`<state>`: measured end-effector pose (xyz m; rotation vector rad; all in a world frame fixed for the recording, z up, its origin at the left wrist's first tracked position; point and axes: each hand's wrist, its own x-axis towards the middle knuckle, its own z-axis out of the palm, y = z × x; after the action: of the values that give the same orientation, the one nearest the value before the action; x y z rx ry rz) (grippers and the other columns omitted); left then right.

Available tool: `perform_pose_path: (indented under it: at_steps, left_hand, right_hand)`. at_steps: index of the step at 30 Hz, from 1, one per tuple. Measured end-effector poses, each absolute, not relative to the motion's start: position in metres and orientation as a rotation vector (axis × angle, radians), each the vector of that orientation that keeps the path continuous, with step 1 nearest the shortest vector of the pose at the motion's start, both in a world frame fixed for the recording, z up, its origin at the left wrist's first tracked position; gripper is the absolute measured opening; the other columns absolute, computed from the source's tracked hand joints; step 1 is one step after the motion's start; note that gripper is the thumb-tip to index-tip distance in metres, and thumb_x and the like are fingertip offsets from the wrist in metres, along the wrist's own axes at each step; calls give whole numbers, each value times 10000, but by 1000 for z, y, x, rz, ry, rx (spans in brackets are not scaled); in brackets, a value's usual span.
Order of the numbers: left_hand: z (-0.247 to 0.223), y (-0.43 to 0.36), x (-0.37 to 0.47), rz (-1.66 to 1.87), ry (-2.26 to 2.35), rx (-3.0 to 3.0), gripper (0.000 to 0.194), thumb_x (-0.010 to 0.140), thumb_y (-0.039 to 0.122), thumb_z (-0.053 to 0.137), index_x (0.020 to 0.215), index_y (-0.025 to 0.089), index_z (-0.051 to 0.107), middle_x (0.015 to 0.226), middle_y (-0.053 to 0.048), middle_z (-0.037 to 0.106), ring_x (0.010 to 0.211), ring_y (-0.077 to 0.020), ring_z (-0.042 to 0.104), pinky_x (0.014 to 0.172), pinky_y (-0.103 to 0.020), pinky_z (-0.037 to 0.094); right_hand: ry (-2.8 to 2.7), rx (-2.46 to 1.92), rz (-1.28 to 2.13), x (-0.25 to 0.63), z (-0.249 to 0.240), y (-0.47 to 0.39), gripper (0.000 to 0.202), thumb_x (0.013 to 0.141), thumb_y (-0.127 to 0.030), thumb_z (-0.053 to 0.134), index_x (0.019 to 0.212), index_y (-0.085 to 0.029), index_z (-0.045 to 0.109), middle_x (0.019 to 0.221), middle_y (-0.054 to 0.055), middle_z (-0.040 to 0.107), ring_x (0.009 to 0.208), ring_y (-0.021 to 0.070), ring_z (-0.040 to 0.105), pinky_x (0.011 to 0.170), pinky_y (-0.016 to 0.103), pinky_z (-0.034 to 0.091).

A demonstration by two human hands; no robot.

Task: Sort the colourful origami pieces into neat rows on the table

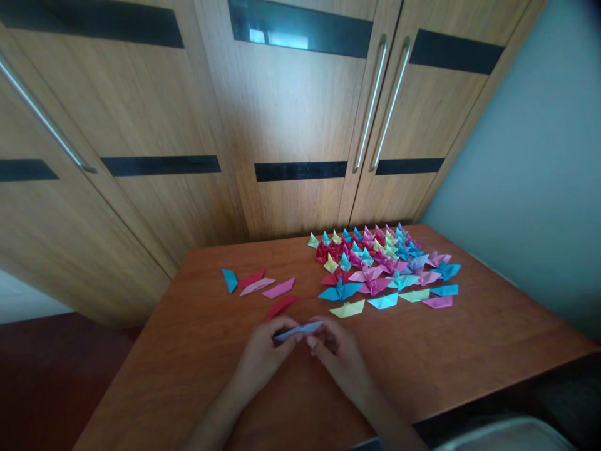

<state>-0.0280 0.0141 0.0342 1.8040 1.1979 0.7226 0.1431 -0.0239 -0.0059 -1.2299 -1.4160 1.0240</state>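
Between my two hands is a folded piece of pale lavender origami paper (298,331), held just above the wooden table. My left hand (267,351) is closed on its left end, thumb in front and fingers behind. At the other end, my right hand (339,352) pinches it with bent fingers; part of the grip is hidden behind the thumb. A red folded paper (282,305) lies right beyond my left fingers. Further off to the left are a pink folded strip (278,288), a light pink one (257,286), a red one (251,278) and a blue one (230,280).
Several finished paper cranes (370,275) stand in close rows at the table's back right. Flat folded pieces, such as a pale yellow one (347,309), lie before them. A wooden wardrobe (295,106) rises behind the table (197,363); a pale wall (530,188) stands right.
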Motion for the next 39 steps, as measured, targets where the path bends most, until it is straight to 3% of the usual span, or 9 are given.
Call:
perform_pose_path:
  at_steps: [4,8,16,20,23,28,32,35,39]
  left_hand:
    - [28,9,-18,713,1141,1735,152,779,291,584,797,194,700,782,-16,714,744,-177,638,678,-230,466]
    - [27,8,-21,681,1101,1650,176,783,318,585,801,207,721,824,-24,738,787,-191,660,721,-243,483]
    - [29,8,-26,657,1149,1638,232,794,351,562,850,204,732,724,-19,714,654,-168,627,620,-234,474]
    - [28,6,-26,626,1052,1638,281,855,361,494,949,211,712,732,-15,709,680,-162,636,662,-236,482]
    - [24,6,-29,642,1038,1618,271,855,371,502,927,201,699,765,-26,713,709,-164,644,679,-240,495]
    - [24,13,-46,779,1212,1598,270,838,392,505,917,187,662,792,-45,716,746,-183,659,724,-279,512]
    - [26,17,-65,806,1345,1637,307,843,431,476,957,204,650,785,-35,712,738,-194,661,721,-300,514]
    - [26,19,-74,796,1436,1722,283,836,424,485,950,230,655,777,-15,715,758,-200,667,751,-308,510]
    - [27,19,-76,800,1464,1774,272,833,401,480,936,236,670,768,-6,720,743,-198,671,722,-291,516]
  right_hand:
    - [-1396,-1316,931,144,-7,-23,214,831,-365,573,771,-176,652,670,0,617,628,128,569,596,229,449]
    - [-1437,-1281,942,146,-1,-27,269,866,-363,525,725,-172,652,660,0,618,626,121,572,594,217,446]
    - [-1377,-1276,934,149,0,-29,292,872,-417,503,848,-210,708,836,41,682,719,164,611,579,239,491]
    - [-1238,-1346,922,154,-6,-31,305,829,-454,563,934,-210,714,791,43,692,699,183,614,609,274,507]
    - [-1201,-1368,884,164,-8,-33,345,819,-498,560,882,-192,708,751,42,681,679,180,609,617,274,505]
    - [-1089,-1518,681,217,-13,-34,397,813,-537,541,840,-159,660,666,31,633,618,171,579,562,254,466]
    - [-1086,-1627,553,286,-20,-40,427,786,-534,559,967,-153,629,777,59,674,694,200,622,623,270,491]
    - [-1132,-1818,376,331,-27,-45,480,786,-529,531,1100,-172,597,718,32,673,688,214,646,622,279,492]
    - [-1201,-2071,110,361,-35,-47,453,807,-521,473,1122,-220,596,794,39,695,760,240,667,643,304,490]
